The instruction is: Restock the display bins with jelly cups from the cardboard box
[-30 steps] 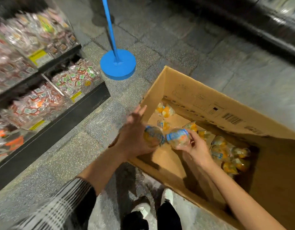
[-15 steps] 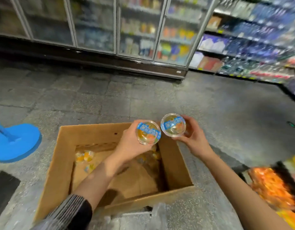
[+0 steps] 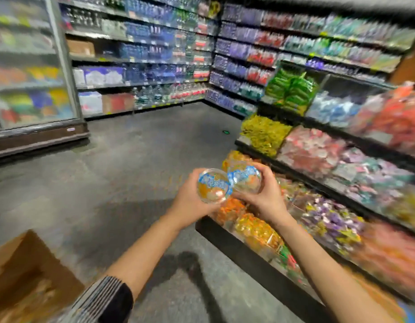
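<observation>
From the head view, your left hand (image 3: pixel 190 201) has its fingers curled round one jelly cup (image 3: pixel 214 189), and your right hand (image 3: pixel 264 194) grips a second jelly cup (image 3: pixel 245 179). The two cups touch rim to rim, their blue-printed lids tilted up toward you. Both are held out over the near-left corner of the display bins (image 3: pixel 260 231), where orange and gold wrapped sweets lie just beyond and below your knuckles.

The bins lie ahead and to the right of both cups, so your right hand is the nearer one; the left must cross a little further. I cannot tell from this blurred frame which bin takes the jelly cups. The dark front edge of the bin stand (image 3: pixel 248 255) runs from the near right toward the far left beneath your wrists, so lift over it. The floor (image 3: pixel 131 171) to the left is open, and the cardboard box (image 3: pixel 27 271) sits at the near left, well apart from your hands.
</observation>
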Action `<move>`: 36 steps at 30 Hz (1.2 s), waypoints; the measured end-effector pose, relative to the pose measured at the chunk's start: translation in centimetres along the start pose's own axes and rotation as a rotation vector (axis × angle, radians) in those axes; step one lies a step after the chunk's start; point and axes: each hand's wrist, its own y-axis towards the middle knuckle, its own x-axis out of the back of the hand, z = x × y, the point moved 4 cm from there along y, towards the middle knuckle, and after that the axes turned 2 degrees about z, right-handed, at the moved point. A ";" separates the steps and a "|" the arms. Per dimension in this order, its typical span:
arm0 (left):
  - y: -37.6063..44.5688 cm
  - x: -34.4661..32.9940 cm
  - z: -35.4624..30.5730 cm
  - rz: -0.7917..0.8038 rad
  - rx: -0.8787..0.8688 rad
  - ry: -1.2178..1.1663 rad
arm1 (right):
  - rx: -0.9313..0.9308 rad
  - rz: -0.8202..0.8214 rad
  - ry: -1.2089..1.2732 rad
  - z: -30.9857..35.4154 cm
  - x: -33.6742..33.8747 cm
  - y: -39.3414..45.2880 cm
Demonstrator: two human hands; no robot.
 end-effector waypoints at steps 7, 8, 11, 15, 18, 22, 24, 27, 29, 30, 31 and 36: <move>6.3 -22.7 -6.9 0.222 -0.179 -0.098 | -0.064 -0.391 -0.121 -4.8 22.5 -4.0; 6.9 -25.8 -7.5 0.257 -0.186 -0.110 | -0.071 -0.435 -0.144 -5.6 25.4 -4.8; 8.2 -34.0 -9.7 0.355 -0.220 -0.135 | -0.136 -0.547 -0.176 -8.1 32.6 -7.2; 9.2 -43.0 -10.8 0.493 -0.222 -0.143 | -0.223 -0.666 -0.202 -10.9 39.6 -9.7; 10.4 -48.5 -10.5 0.584 -0.180 -0.156 | -0.275 -0.726 -0.190 -13.5 43.4 -10.0; 13.2 -55.6 -9.4 0.655 -0.091 -0.152 | -0.339 -0.799 -0.188 -17.0 48.0 -9.0; 15.1 -59.0 -8.7 0.682 -0.053 -0.179 | -0.355 -0.830 -0.204 -18.8 50.2 -8.1; 17.8 -63.7 -7.7 0.780 -0.058 -0.194 | -0.392 -0.856 -0.194 -22.0 53.8 -6.3; 20.3 -66.7 -6.8 0.840 -0.084 -0.181 | -0.419 -0.847 -0.186 -23.8 56.2 -4.6; 21.5 -68.2 -6.5 0.863 -0.090 -0.173 | -0.434 -0.837 -0.174 -24.8 57.5 -3.8; 22.9 -69.6 -6.3 0.880 -0.088 -0.163 | -0.453 -0.826 -0.147 -25.8 58.8 -3.1; 27.4 -76.9 -6.5 0.908 -0.067 -0.246 | -0.529 -0.870 -0.012 -31.5 64.3 -0.8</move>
